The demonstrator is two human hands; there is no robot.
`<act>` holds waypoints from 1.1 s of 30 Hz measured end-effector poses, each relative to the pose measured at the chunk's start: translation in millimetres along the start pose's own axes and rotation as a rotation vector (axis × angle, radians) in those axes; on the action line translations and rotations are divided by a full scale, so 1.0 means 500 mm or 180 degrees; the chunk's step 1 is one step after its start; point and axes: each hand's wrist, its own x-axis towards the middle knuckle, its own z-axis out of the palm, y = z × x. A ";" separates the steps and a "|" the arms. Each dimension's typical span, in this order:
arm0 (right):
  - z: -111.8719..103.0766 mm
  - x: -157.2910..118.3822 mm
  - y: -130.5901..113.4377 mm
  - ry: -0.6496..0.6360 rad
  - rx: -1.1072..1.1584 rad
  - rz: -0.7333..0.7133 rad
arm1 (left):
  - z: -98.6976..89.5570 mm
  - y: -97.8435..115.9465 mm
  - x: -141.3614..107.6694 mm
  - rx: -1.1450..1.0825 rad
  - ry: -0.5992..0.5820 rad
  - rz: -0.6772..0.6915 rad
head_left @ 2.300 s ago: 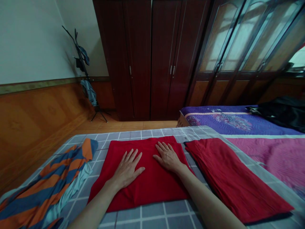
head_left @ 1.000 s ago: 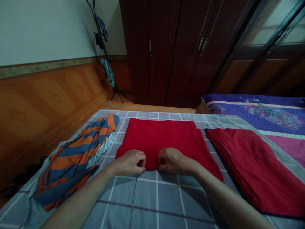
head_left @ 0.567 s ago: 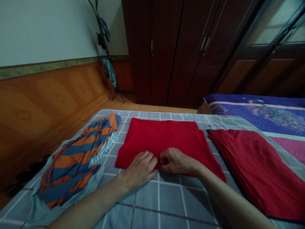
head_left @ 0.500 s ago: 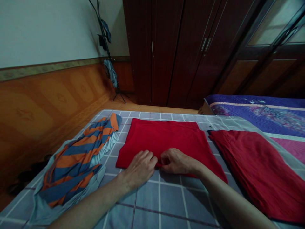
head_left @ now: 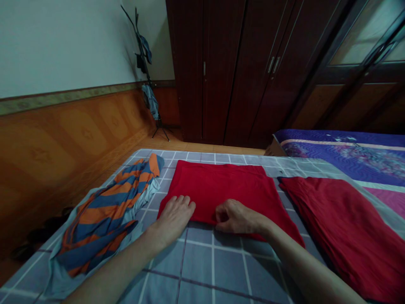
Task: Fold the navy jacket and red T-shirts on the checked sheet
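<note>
A folded red garment [head_left: 218, 185] lies flat on the checked bedsheet, its kind not clear from the folds. My left hand [head_left: 178, 212] rests palm down on its front left part, fingers stretched out. At the middle of the front edge, my right hand [head_left: 236, 216] has thumb and fingers curled into a pinch on the fabric; the fingertips are partly hidden. To the left is a crumpled orange-and-blue striped garment [head_left: 104, 211] with light blue cloth under it. A second red garment [head_left: 341, 228] with a dark edge lies on the right.
The grey-blue checked sheet [head_left: 196, 257] spreads beneath everything. Behind stands a dark wooden wardrobe [head_left: 215, 84], with a coat rack [head_left: 147, 69] to its left. Purple flowered bedding [head_left: 354, 152] lies at the right. The tiled wall [head_left: 79, 135] runs along the left.
My left hand has slid left along the front edge, away from my right hand, and its fingers have flattened. My right hand stays near the same spot on the red garment.
</note>
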 end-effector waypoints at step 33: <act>-0.021 0.004 0.069 0.1018 -0.1142 0.0884 | -0.010 -0.059 0.015 -0.0218 -0.0405 0.0042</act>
